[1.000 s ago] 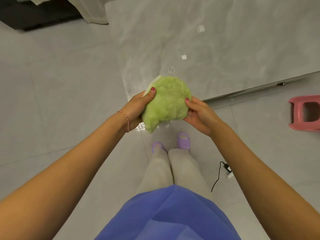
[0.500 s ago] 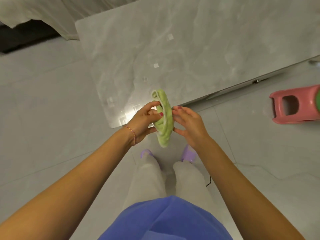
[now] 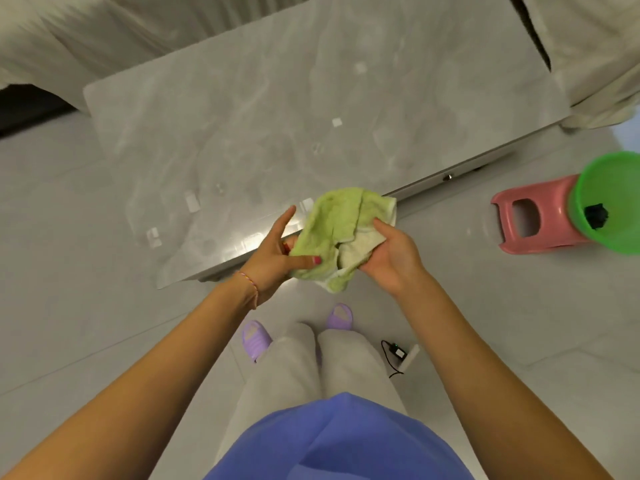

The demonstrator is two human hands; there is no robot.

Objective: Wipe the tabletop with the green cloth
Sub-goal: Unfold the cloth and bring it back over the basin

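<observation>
Cloth (image 3: 341, 233) is hanging in mid-air at the centre of the frame, bunched between both hands just over the near edge of the surface (image 3: 277, 109), which is filling the upper middle of the frame. It is not yet touching the surface.

Going from the left: the left hand (image 3: 273, 258) is holding the cloth's lower left part, with the thumb lying across the front of the fabric and the forefinger pointing straight up and away from it. The other fingers are hidden behind the cloth. To the right of it, the right hand (image 3: 391, 258) is gripping the cloth's right side, thumb pressing into a fold, fingers underneath.

The cloth is looking soft, light and fluffy, drooping in loose folds with a tail sagging below the hands. It is likely giving no resistance and is not fragile. For wiping, it is probably best folded into a flat pad and pressed down under a spread palm, since a pinched corner would let the rest drag and bunch.

At the far right a stool (image 3: 533, 220) is standing on the floor, with a green basin (image 3: 616, 188) on it.
</observation>
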